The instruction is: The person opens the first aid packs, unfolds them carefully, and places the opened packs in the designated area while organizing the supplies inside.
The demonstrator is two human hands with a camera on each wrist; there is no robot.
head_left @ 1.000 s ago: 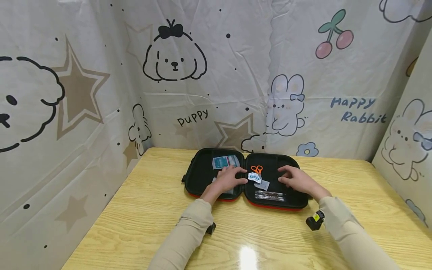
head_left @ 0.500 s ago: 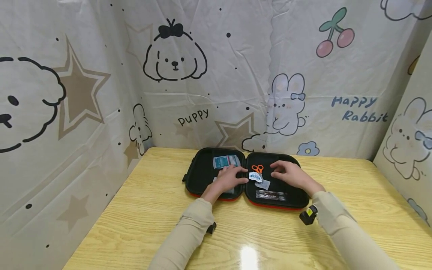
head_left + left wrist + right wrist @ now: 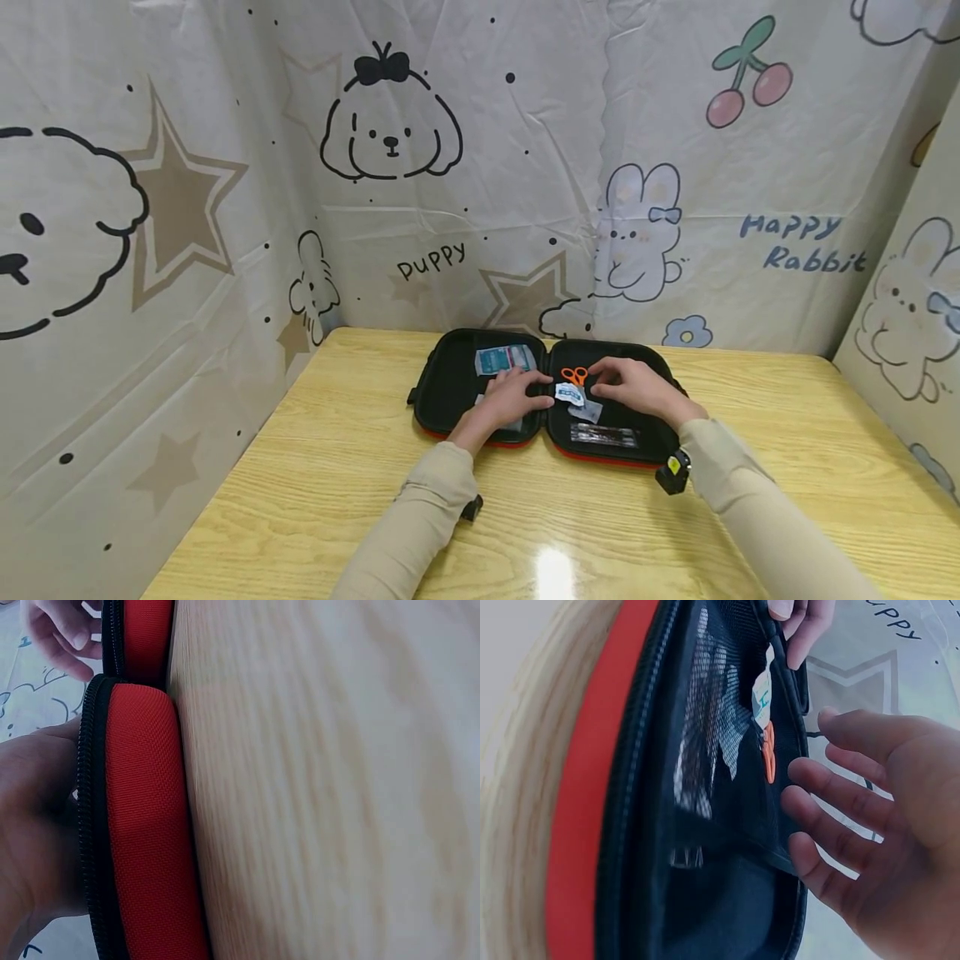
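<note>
A zippered case (image 3: 442,375), black inside and red outside, lies unfolded on the table. My left hand (image 3: 513,396) is over its left half, fingers near the middle seam, partly hiding a pale item beneath. My right hand (image 3: 633,387) hovers over the right half with loosely bent fingers and nothing in them. Just left of its fingertips are orange-handled scissors (image 3: 575,377), their blades hidden by a white packet with blue print (image 3: 570,394). Below that lies a small grey-white packet (image 3: 587,412). In the right wrist view, the right fingers (image 3: 836,791) are apart from the scissors.
A blue-and-white packet (image 3: 501,360) sits in the left half, beyond the left hand. Near the right half's front edge lie thin sticks in clear wrapping (image 3: 603,435). Black mesh (image 3: 705,712) covers some contents. A printed curtain (image 3: 420,200) hangs behind the wooden table (image 3: 315,483).
My right hand has moved left across the case's right half, up to the scissors. The left hand has stayed in place. The case and its contents look unmoved.
</note>
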